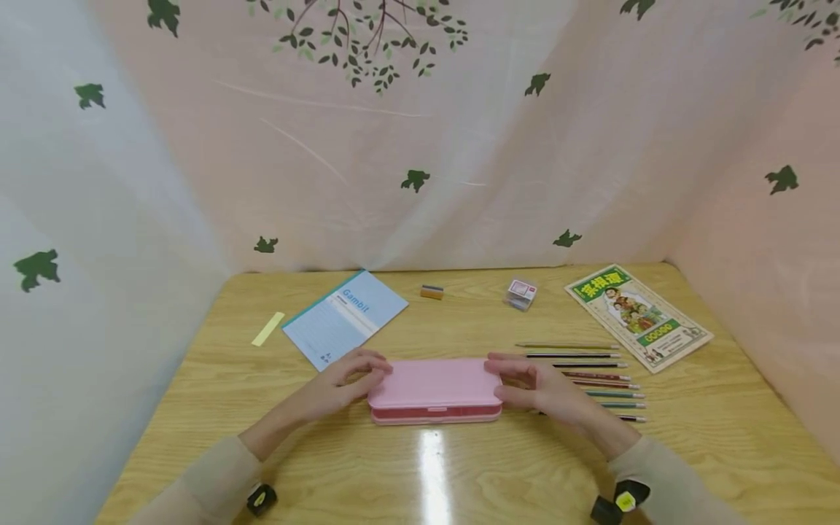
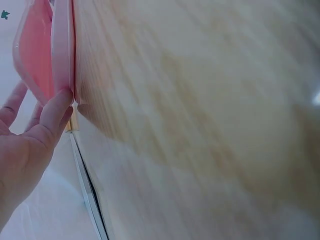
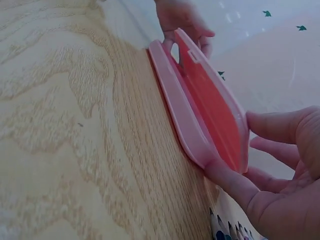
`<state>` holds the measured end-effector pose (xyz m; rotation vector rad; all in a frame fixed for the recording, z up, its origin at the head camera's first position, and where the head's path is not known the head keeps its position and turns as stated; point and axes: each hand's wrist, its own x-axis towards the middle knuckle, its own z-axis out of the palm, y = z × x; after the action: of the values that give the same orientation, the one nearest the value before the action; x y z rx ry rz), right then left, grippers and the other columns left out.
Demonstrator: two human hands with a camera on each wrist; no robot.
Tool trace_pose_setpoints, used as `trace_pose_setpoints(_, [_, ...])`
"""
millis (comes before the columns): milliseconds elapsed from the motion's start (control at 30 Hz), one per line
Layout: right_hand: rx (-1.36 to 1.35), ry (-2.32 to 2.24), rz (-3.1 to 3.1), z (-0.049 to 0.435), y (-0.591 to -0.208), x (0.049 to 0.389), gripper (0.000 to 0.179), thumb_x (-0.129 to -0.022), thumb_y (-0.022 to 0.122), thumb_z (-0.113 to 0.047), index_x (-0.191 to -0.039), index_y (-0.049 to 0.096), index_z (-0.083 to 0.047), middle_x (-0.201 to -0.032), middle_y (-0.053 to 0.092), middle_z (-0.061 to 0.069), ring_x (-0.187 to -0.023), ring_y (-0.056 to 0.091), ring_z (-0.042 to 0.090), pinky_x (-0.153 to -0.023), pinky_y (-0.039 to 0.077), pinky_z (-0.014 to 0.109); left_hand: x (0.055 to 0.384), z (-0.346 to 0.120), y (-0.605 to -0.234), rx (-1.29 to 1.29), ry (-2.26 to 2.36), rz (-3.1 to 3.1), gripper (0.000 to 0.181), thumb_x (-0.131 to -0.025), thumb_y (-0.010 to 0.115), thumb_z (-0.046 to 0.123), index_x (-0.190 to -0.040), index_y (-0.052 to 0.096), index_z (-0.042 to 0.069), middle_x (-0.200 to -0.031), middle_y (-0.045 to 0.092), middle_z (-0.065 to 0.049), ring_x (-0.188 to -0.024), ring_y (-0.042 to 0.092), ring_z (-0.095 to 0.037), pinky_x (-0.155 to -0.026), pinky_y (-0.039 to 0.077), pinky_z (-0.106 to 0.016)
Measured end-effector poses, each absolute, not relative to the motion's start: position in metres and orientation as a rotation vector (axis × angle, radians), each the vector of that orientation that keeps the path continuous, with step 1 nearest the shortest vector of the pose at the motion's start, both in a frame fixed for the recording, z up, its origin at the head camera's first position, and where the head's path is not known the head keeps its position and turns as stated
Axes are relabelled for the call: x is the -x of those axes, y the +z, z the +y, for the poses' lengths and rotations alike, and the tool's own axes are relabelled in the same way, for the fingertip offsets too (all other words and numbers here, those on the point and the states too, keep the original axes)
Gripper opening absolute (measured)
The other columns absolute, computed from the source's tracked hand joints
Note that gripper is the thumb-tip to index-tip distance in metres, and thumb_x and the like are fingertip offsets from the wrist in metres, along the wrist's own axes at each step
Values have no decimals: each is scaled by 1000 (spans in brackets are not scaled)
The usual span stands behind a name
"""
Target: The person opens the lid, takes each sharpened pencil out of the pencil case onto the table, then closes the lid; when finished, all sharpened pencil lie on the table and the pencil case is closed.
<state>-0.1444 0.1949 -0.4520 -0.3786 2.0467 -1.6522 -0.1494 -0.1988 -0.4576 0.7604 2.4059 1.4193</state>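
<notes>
A pink pencil case [image 1: 436, 383] lies on the wooden table, its lid slightly raised along the near side so that a darker pink inside shows. At its left end my left hand [image 1: 351, 378] holds the case, fingers on the lid and a digit low at the base in the left wrist view. My right hand [image 1: 534, 386] holds the other end, with fingertips on the lid [image 3: 215, 95] and one digit against the base [image 3: 182, 120]. Several pencils [image 1: 607, 375] lie in a row beside and partly under my right hand.
Behind the case lie a blue notebook [image 1: 348, 313], a small eraser-like block [image 1: 432, 292] and a small clear box [image 1: 521, 293]. A yellow strip [image 1: 267, 329] is at the left, and an illustrated booklet [image 1: 636, 315] at the right. A patterned cloth [image 1: 328, 182] hangs behind the table.
</notes>
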Motion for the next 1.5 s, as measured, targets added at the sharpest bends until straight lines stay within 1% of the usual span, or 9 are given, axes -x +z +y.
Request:
trace_pose_setpoints(67, [465,-1608,2107,196,-453,146,54,-95,73,-20,-143,56,-1,-160,34,19,-148,26,39,-118,30,46,152,-196,-460,-806,1422,2412,28,-101,66,25,-127,70,15,-138,55,-5,-132,48,-28,-113,37,-55])
trace_pose_setpoints(133, [533,-1579,2156,196,-454,148,54,-95,74,-17,-142,56,2,-158,35,21,-147,27,41,-117,29,50,155,-195,-463,-852,1423,2409,35,-96,73,25,-128,69,13,-137,55,-5,-130,49,-28,-111,41,-52])
trace_pose_setpoints(333, [651,-1513,2251,191,-461,153,57,-93,75,-12,-142,53,7,-156,38,24,-144,33,41,-114,35,41,156,-194,-463,-864,1405,2403,45,-87,83,24,-127,70,7,-133,54,-9,-125,50,-30,-102,52,-39])
trace_pose_setpoints(433, [695,-1496,2267,189,-464,155,59,-92,75,-11,-142,51,9,-155,37,26,-142,35,42,-111,39,40,155,-196,-462,-854,1369,2430,47,-86,84,24,-127,70,4,-133,53,-11,-124,50,-30,-100,54,-36])
trace_pose_setpoints(633, [722,-1484,2296,181,-467,152,57,-91,76,-6,-140,52,12,-153,39,29,-140,38,43,-109,42,41,149,-198,-464,-854,1339,2456,48,-87,83,24,-128,69,1,-134,52,-13,-125,49,-32,-102,52,-40])
trace_pose_setpoints(967, [705,-1372,2411,172,-459,148,53,-91,76,-6,-138,57,8,-151,42,28,-137,43,44,-103,49,38,143,-195,-458,-986,1195,2602,47,-88,82,25,-129,70,6,-132,53,-13,-124,51,-30,-104,46,-43])
trace_pose_setpoints(1167, [695,-1356,2412,175,-459,149,53,-92,75,-7,-139,57,8,-152,42,28,-137,44,44,-103,49,38,145,-191,-455,-987,1178,2572,49,-87,82,23,-131,68,3,-134,52,-17,-125,49,-32,-105,45,-44])
trace_pose_setpoints(1400, [681,-1368,2400,173,-462,148,53,-91,76,-5,-137,56,10,-151,42,29,-136,44,44,-104,47,37,144,-192,-456,-963,1158,2582,49,-87,82,23,-131,69,5,-134,52,-15,-125,49,-31,-103,45,-42])
trace_pose_setpoints(1500, [669,-1386,2384,173,-462,147,53,-91,76,-6,-138,56,10,-151,41,29,-137,42,44,-104,47,36,143,-192,-456,-968,1146,2592,49,-87,82,24,-130,69,5,-134,52,-15,-125,50,-31,-104,45,-44])
